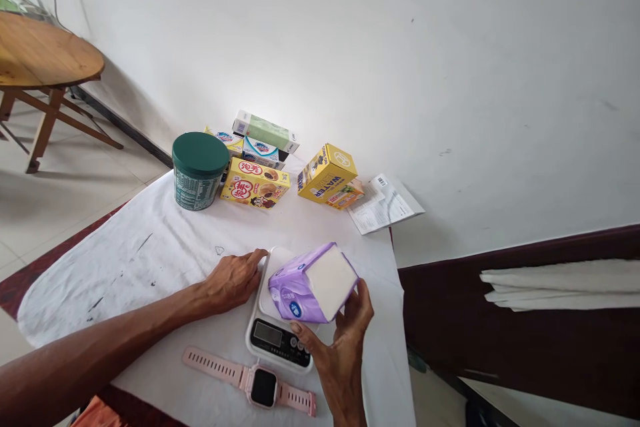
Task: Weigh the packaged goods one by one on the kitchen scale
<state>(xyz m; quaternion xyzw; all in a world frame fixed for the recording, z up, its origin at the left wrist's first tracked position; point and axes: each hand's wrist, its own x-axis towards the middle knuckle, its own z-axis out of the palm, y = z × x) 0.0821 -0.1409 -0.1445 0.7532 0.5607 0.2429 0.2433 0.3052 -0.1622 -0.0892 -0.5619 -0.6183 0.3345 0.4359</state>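
round wooden table [50, 47] stands on pale tiled floor [65, 203], with scuffed white wall [400, 80] behind and right of table, dark baseboard [127, 131] running just beside it.

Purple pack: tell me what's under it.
The white scale, with its display and part of its plate showing; the pack covers much of the plate. Contact is hidden.

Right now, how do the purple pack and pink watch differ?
The purple pack is bulky and boxy; the pink watch is slim and long. The pack tilts in the right hand over the scale; the watch lies untouched on the white cloth. The pack shows a pale end; the watch shows a dark screen. Both are close to the scale.
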